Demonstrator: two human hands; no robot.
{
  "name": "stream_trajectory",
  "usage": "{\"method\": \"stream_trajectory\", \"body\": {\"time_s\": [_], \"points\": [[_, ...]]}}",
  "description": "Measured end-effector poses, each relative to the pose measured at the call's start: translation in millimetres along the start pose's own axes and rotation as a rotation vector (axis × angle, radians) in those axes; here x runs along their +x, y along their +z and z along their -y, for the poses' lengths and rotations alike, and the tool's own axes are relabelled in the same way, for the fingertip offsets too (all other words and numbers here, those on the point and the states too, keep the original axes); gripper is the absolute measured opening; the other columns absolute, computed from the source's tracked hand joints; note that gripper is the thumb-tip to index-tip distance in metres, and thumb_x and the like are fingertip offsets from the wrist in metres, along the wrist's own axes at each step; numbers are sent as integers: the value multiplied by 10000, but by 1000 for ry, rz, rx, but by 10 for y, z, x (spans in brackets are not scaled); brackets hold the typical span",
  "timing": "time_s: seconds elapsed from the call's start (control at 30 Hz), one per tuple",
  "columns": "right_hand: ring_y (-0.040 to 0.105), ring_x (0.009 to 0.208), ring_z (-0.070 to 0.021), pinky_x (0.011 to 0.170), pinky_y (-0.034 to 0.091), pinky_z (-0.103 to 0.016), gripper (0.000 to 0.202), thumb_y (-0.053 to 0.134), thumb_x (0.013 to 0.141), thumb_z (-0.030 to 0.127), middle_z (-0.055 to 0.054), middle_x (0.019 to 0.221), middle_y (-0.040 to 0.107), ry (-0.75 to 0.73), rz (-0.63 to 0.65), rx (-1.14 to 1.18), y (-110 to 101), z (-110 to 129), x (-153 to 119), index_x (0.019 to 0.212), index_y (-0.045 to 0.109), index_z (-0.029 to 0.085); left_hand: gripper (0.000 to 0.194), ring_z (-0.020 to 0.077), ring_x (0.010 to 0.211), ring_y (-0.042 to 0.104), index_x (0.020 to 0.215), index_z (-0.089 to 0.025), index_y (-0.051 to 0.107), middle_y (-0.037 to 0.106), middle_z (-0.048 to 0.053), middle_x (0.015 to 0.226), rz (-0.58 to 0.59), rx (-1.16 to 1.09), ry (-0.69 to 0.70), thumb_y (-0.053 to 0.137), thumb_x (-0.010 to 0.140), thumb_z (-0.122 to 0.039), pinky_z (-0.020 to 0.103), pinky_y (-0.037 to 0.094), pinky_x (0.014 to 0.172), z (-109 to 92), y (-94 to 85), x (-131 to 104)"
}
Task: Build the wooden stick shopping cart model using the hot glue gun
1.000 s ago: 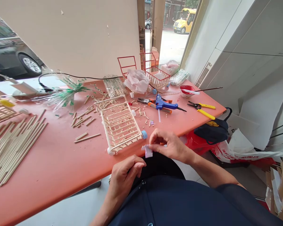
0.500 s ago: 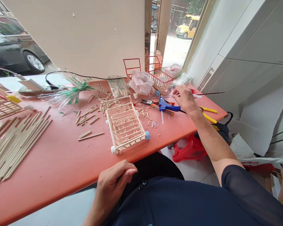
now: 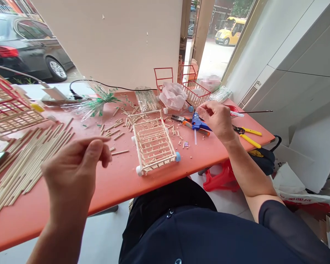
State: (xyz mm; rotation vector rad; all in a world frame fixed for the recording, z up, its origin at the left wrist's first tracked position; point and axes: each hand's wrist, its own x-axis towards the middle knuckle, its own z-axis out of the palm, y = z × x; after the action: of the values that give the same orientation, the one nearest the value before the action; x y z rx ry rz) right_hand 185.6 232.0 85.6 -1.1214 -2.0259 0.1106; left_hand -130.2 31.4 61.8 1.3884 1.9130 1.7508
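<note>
My left hand (image 3: 71, 170) has risen over the orange bench (image 3: 112, 187), fingers loosely curled like my right hand's (image 3: 220, 119) beside the blue glue gun (image 3: 199, 124), any grip unclear, leaving the pale wooden-stick cart (image 3: 138, 152) untouched.

Daylight fills the window (image 3: 212, 55) between a beige panel (image 3: 121, 40) and a white wall (image 3: 305, 88); a red stool (image 3: 221, 179) stands on the pale floor (image 3: 104, 234).

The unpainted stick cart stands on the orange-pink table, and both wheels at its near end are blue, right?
Not quite: the head view shows only the right near wheel blue; the left near wheel is white. The unpainted stick cart does stand on the orange-pink table.
</note>
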Motion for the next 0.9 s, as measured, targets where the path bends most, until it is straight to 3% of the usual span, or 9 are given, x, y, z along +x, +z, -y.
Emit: {"method": "stream_trajectory", "body": {"time_s": [0.1, 0.2, 0.33, 0.57, 0.9], "points": [[700, 835, -178, 805, 550, -314, 226, 687, 1066, 354, -70, 989, 829, -20, 98, 217, 140, 202, 18, 1005, 818, 180, 350, 67, 591, 581, 1125, -60, 796, 720, -14, 747, 92, -160, -92, 812, 938, -355, 203, 491, 587, 45, 102, 346], [739, 869, -171, 840, 580, -305, 279, 686, 1076, 387, -82, 1053, 859, -8, 209, 354, 327, 313, 77, 1087, 847, 159, 534, 60, 622, 601, 1165, -7, 798, 737, 3, 774, 160, -77, -101, 842, 875, -454, 191, 505, 607, 142, 221, 597], [777, 904, -174, 897, 610, -303, 279, 723, 1057, 384, -94, 1156, 877, 3, 283, 409, 559, 389, 154, 1128, 875, 161, 591, 99, 586, 598, 1101, -88, 865, 772, 35, 773, 231, -42, -81, 832, 736, -552, 232, 516, 558, 327, 349, 801], [813, 981, -215, 952, 619, -315, 234, 735, 1052, 346, -66, 1142, 885, -21, 290, 443, 825, 473, 175, 1070, 904, 185, 431, 133, 595, 635, 962, -150, 886, 773, 43, 740, 250, -4, -31, 805, 728, -502, 251, 504, 558, 401, 473, 858], [769, 898, -195, 870, 582, -282, 218, 760, 1021, 320, -58, 1008, 874, -71, 221, 523, 976, 445, 165, 1034, 901, 154, 257, 117, 555, 584, 772, -193, 815, 719, 15, 684, 250, -41, 41, 774, 728, -443, 236, 482, 537, 349, 566, 832]]}}
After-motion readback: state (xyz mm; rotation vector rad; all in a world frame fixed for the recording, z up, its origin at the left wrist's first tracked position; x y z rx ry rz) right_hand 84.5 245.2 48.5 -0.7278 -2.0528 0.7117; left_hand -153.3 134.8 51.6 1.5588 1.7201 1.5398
